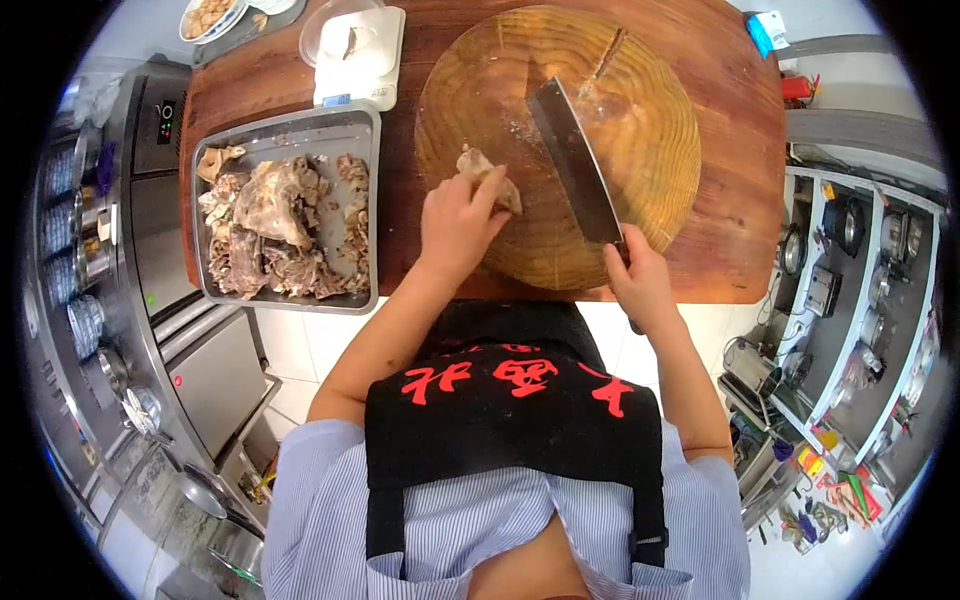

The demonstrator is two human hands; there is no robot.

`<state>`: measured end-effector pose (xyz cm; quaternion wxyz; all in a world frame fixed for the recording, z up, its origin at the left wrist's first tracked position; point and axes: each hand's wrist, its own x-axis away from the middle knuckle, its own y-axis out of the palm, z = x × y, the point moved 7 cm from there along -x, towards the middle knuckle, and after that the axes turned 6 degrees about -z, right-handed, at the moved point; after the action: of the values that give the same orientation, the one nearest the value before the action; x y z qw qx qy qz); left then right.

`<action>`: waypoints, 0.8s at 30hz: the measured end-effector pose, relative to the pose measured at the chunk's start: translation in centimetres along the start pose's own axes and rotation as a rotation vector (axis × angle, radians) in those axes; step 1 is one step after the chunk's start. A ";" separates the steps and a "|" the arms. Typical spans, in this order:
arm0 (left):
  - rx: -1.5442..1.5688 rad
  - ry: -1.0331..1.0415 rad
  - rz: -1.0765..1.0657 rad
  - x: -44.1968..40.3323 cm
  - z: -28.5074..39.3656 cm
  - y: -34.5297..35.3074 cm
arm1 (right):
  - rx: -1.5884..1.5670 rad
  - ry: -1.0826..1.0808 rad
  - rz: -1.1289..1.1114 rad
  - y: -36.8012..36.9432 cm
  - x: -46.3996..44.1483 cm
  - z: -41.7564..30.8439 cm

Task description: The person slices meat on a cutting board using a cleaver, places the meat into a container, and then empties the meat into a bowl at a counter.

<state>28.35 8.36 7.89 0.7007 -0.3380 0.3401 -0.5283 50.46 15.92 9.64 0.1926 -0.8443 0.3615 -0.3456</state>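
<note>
On the left part of a round wooden chopping block (655,130) lies a piece of cooked meat (508,192), pale and brownish. My left hand (460,222) is closed over it, fingers pressed on its near side. A cleaver (575,165) with a wide dark blade is gripped at the handle by my right hand (640,280), at the block's near edge. The blade points away from me and leans left, apart from the meat. Small crumbs dot the block's middle.
A grey metal tray (374,215) of cooked meat pieces (275,205) stands left of the block. Behind it is a white kitchen scale (385,60) with a clear dish. A plate of food (210,18) sits at the far left, a blue packet (768,32) at the far right corner.
</note>
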 end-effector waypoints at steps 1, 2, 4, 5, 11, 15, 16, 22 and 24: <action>0.012 0.035 0.019 0.4 -0.6 -0.2 | 0.058 -0.045 0.018 0.0 -0.4 -0.2; 0.023 0.096 0.056 0.8 -0.8 -0.4 | 0.122 -0.080 0.033 -0.1 -0.2 -0.4; 0.024 0.221 0.126 1.4 -1.6 -0.9 | 0.274 -0.169 0.089 0.1 -0.9 -1.7; 0.029 0.289 0.156 1.1 -1.4 -1.0 | 0.290 -0.141 0.077 0.4 -1.5 -1.8; 0.046 0.430 0.092 -1.3 -1.1 0.0 | 0.316 -0.152 0.036 1.9 0.1 -3.9; 0.064 0.435 0.076 -1.4 -1.3 0.0 | 0.456 -0.233 0.011 2.9 2.3 -4.4; 0.047 0.443 0.101 -1.5 -1.1 -0.1 | 0.500 -0.228 -0.002 3.1 2.6 -4.4; 0.066 0.462 0.065 -1.7 -1.1 0.0 | 0.618 -0.199 -0.086 2.9 4.2 -5.5; 0.075 0.458 0.057 -1.8 -1.3 0.1 | 0.638 -0.182 -0.132 2.7 4.1 -5.5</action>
<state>26.95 9.96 7.36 0.6319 -0.1732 0.4798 -0.5835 47.22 10.68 13.67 0.4560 -0.7904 0.1608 -0.3761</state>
